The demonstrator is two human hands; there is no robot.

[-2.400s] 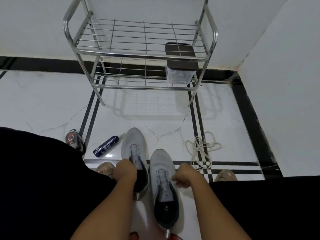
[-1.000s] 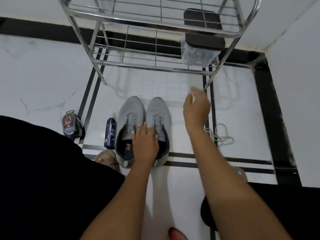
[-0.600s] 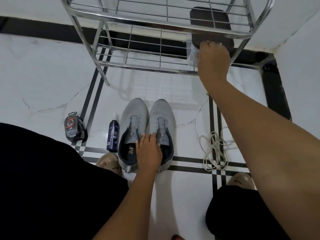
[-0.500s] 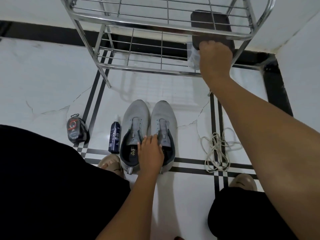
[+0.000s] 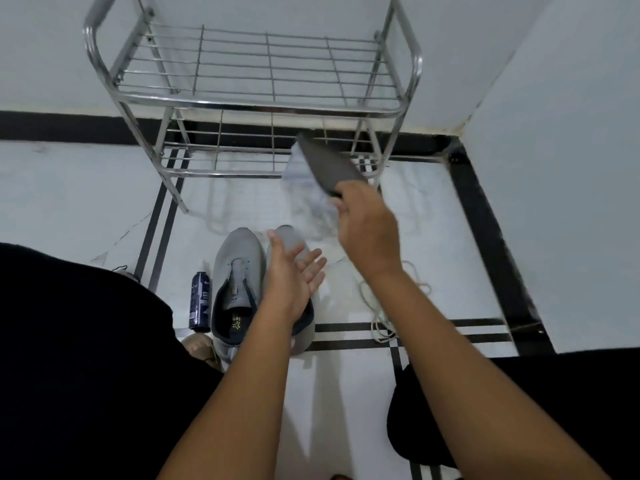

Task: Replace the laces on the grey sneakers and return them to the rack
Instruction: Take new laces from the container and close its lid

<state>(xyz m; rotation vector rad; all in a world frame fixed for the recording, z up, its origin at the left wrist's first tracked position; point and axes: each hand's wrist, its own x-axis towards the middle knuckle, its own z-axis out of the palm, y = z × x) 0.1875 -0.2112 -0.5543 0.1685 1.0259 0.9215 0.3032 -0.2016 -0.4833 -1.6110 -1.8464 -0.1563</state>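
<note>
A steel wire rack (image 5: 252, 109) stands against the wall, both shelves bare. On the floor (image 5: 69, 202) in front of the rack the two grey sneakers (image 5: 239, 271) lie side by side, toes toward it. Just above them, the right hand (image 5: 367, 230) grips a clear box with a dark lid (image 5: 322, 174), tilted and blurred. The left hand (image 5: 294, 271) hovers spread open, palm up, holding nothing. Loose white laces (image 5: 381, 306) lie right of the sneakers, a dark spray bottle (image 5: 200, 299) left.
</note>
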